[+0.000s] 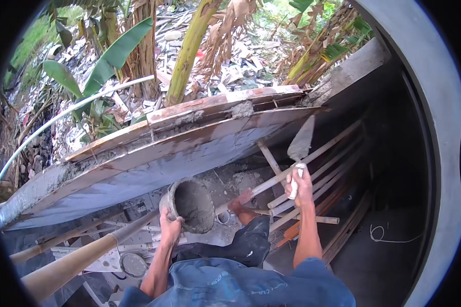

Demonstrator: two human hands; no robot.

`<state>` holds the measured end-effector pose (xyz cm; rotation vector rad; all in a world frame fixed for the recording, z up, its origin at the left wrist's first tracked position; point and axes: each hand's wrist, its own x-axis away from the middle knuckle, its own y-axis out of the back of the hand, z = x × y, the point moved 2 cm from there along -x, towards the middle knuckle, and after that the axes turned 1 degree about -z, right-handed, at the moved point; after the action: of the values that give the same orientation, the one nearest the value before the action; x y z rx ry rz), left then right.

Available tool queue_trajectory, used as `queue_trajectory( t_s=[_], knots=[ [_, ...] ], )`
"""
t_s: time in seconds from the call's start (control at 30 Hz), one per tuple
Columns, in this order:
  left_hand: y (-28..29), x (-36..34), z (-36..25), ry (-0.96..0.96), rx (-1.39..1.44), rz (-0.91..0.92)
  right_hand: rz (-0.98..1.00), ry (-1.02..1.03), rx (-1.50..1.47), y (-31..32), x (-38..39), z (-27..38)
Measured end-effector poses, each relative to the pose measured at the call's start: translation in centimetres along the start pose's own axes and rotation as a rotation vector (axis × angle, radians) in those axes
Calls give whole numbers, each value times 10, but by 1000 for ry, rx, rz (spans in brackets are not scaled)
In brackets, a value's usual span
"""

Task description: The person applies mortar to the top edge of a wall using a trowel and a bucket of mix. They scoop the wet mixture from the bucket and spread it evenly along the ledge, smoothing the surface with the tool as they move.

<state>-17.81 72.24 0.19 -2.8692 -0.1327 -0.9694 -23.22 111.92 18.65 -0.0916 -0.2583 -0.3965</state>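
My left hand (170, 225) grips the rim and side of a round bucket (210, 225), tilted so that the grey wet mortar (192, 204) inside shows. In my right hand (301, 187) is a trowel (300, 143), its white handle closed in my fingers and its mortar-smeared blade pointing up and away from me. Beyond both hands runs a wall form (153, 158) of boards with a bluish-grey inner face. Lumps of mortar (242, 109) sit in the gap along its top, near the trowel's tip.
Bamboo poles (77, 261) slant across below me, and more poles (333, 158) lean at the right. My bare foot (239, 202) rests on a pole. A pale hose (51, 123) curves at the left. Banana stems (189, 51) and rubble stand beyond the form. A grey wall (440, 102) curves at the right.
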Motion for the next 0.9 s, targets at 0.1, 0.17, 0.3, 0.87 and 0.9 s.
queue_trajectory(
  t_s=[0.1,0.17,0.3,0.87,0.9],
  knots=[
    [5,2,-27,-54,-92,3,193,-197,389,-34,58,-54],
    [12,6,-32,-39,-141,34,288,117,973,-69,88,-78],
    [37,4,-20,-66,-138,126,381,197,1532,-140,91,-107],
    [57,87,-88,-254,-368,169,759,161,1202,-170,105,-163],
    [61,87,-88,-215,-257,219,831,-20,1117,-165,105,-183]
  ],
)
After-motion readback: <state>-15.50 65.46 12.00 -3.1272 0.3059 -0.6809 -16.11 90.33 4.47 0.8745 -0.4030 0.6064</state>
